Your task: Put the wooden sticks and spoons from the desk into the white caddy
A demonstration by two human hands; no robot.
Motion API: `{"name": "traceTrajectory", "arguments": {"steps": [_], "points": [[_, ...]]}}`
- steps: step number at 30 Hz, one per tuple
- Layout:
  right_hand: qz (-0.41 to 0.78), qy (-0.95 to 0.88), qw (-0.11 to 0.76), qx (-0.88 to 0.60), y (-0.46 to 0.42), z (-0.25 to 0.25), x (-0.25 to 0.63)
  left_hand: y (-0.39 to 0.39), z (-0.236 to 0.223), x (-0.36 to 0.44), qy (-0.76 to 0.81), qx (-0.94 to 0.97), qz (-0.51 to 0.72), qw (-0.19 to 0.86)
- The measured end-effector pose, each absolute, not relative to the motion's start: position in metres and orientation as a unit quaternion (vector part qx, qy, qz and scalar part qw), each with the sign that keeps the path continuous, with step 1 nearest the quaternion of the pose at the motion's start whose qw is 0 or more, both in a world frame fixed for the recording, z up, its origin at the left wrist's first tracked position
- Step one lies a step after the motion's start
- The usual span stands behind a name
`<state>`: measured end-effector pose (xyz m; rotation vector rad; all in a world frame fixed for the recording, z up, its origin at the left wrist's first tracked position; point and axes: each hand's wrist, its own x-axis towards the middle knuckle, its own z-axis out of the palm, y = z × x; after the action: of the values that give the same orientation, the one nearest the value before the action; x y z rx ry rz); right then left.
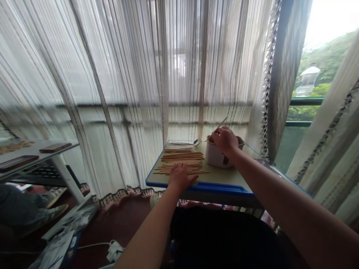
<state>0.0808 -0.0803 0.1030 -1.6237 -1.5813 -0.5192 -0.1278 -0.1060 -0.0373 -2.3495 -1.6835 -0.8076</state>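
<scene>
My left hand point(180, 176) lies flat with fingers spread over the near end of several wooden chopsticks point(183, 157), laid side by side in rows. My right hand point(225, 139) is pinched on one thin chopstick point(223, 121), which tilts up to the right. That hand is above a pale, box-shaped container point(213, 156) with a brown inside and a dark slot in its front; the hand and forearm hide part of its opening. Behind the rows lies a metal slotted spoon point(196, 142), beside some paler sticks point(176, 150).
Everything stands on a small table with a blue edge point(196, 185). A sheer curtain point(134, 74) hangs close behind it. At left is a white table point(60, 147) with flat brown trays, and another person's legs point(25, 209) beneath. A white cable point(94, 245) crosses the floor.
</scene>
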Motion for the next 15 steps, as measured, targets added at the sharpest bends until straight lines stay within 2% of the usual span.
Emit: {"name": "traceTrajectory", "arguments": {"steps": [6, 9, 12, 15], "points": [[-0.268, -0.58, 0.46, -0.616, -0.083, 0.115, 0.085, -0.105, -0.039, -0.127, -0.563, -0.776, -0.275, 0.074], [-0.283, -0.591, 0.411, -0.634, -0.085, 0.113, 0.084, -0.106, -0.04, -0.127, -0.574, -0.768, -0.274, 0.076], [-0.24, -0.61, 0.349, -0.67, -0.083, 0.108, 0.085, -0.107, -0.039, -0.127, -0.58, -0.766, -0.269, 0.072], [-0.209, -0.615, 0.348, -0.676, -0.078, 0.105, 0.087, -0.107, -0.04, -0.128, -0.574, -0.768, -0.275, 0.07]]}}
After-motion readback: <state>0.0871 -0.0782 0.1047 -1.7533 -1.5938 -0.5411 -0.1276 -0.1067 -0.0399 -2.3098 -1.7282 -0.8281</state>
